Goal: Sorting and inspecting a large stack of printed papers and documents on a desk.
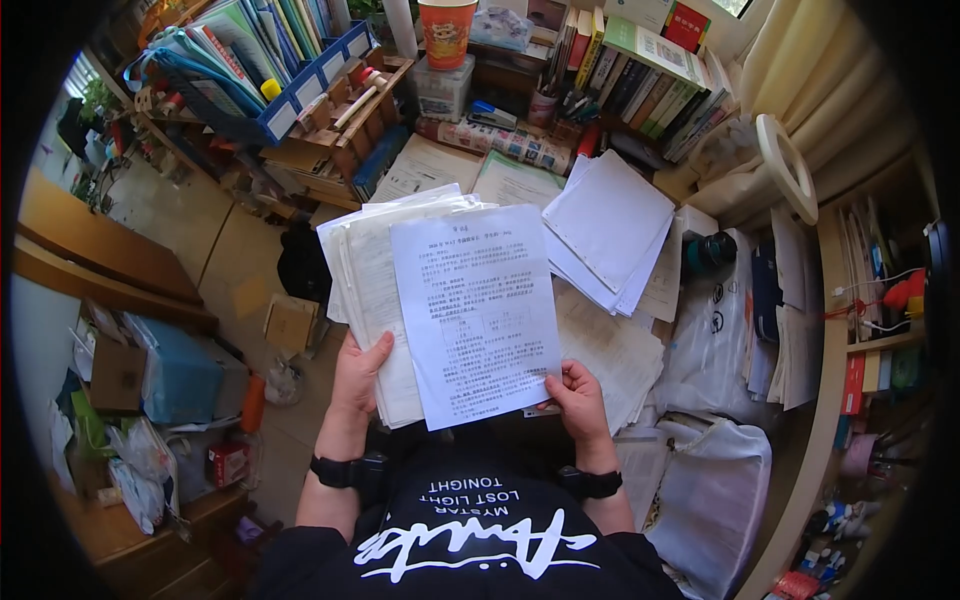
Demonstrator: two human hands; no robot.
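Observation:
My left hand (362,369) grips a thick stack of papers (361,277) by its lower left edge, the thumb lying on top. A single printed sheet (474,315) lies in front of that stack and overlaps much of it. Between thumb and fingers, my right hand (576,399) pinches the sheet's lower right corner. Dense print and a small table cover the sheet. Just beyond it, to the right, a pile of white papers (611,221) rests on the desk. More loose papers (611,349) spread out beside my right hand, partly hidden by the held sheet.
Toward the back stand a blue file rack (315,82), an orange paper cup (447,34) on a clear plastic box (442,86), a blue stapler (492,115) and a row of books (645,82). A dark bottle (709,251) lies at right. Boxes and bags (180,375) crowd the left.

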